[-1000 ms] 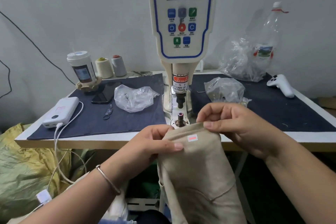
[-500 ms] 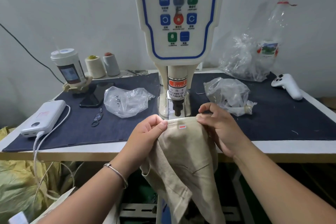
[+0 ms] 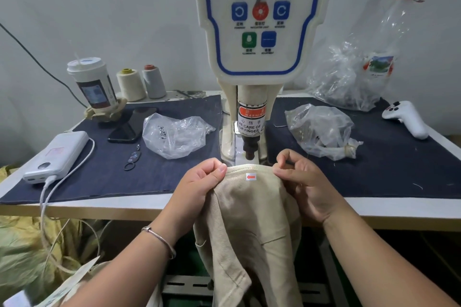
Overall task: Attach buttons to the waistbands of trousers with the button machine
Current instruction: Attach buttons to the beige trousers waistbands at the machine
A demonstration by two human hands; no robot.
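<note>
Your left hand and right hand pinch the beige trousers' waistband just under the button machine's punch.

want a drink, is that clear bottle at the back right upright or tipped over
Tipped: the clear bottle leans leftward against the wall, its base behind a plastic bag.

left hand: fingers curled, pinching | right hand: fingers curled, pinching

Beige trousers hanging off table edge, waistband under cream button machine punch
</note>
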